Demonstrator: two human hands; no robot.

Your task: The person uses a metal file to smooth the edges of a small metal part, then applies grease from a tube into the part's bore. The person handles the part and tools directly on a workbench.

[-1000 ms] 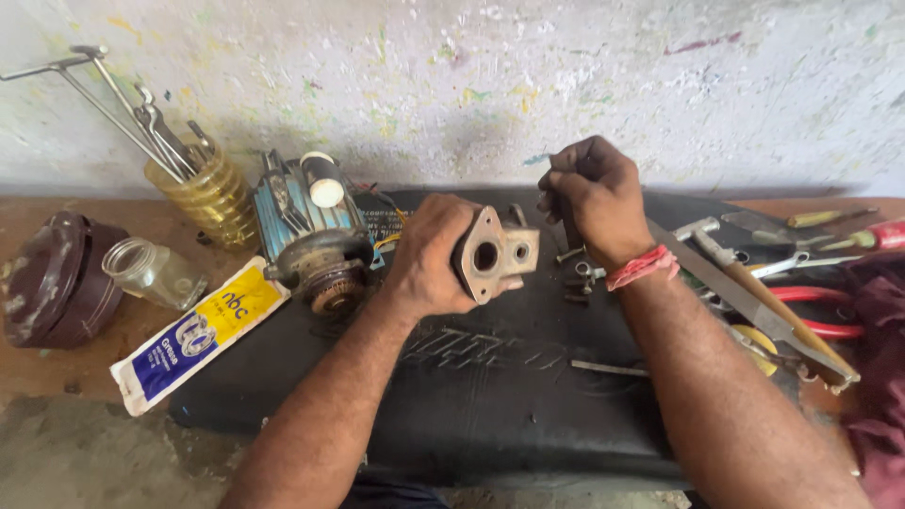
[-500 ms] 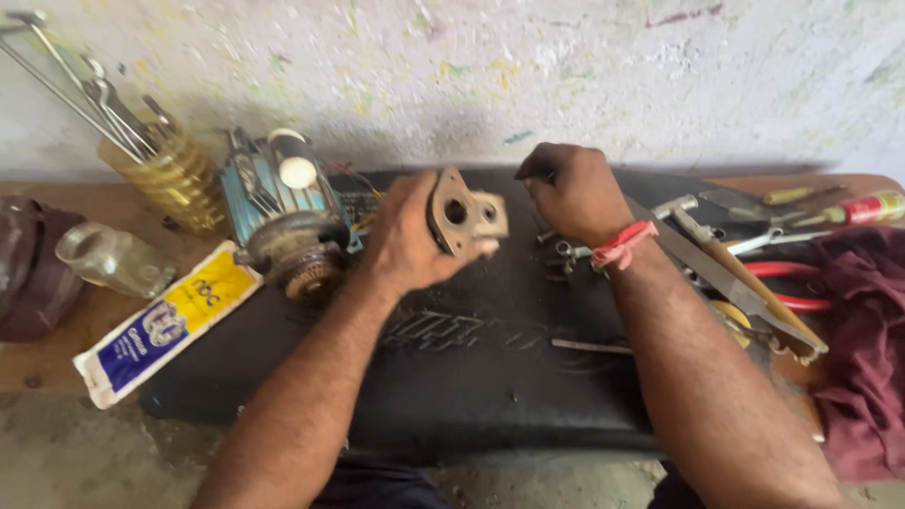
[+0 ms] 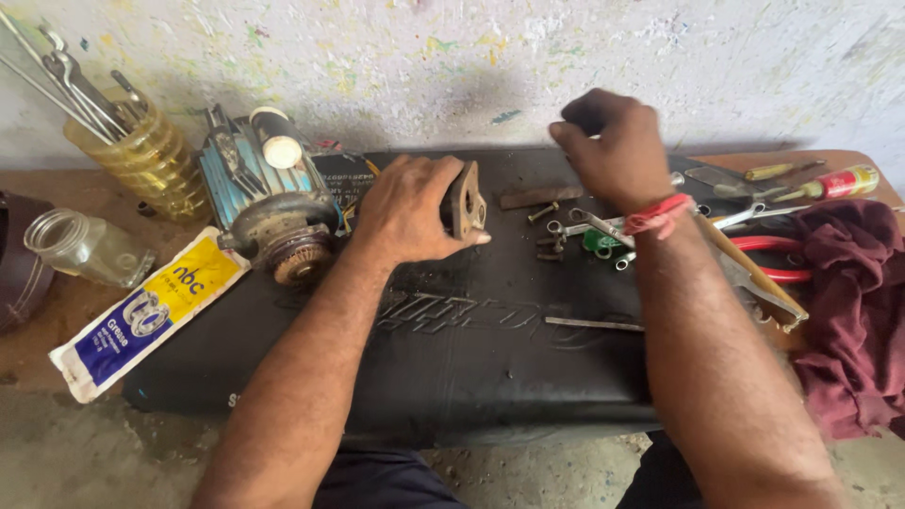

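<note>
Gripping tightly, the left hand (image 3: pixel 407 209) holds a metal flange (image 3: pixel 467 200); the right hand (image 3: pixel 615 151) is curled, its grip's contents unseen.

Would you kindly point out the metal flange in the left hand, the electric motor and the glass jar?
metal flange (image 3: pixel 466 200), head view, on its flat face.
electric motor (image 3: pixel 253 179), head view, on its blue ribbed casing.
glass jar (image 3: pixel 87 248), head view, on its clear side.
</note>
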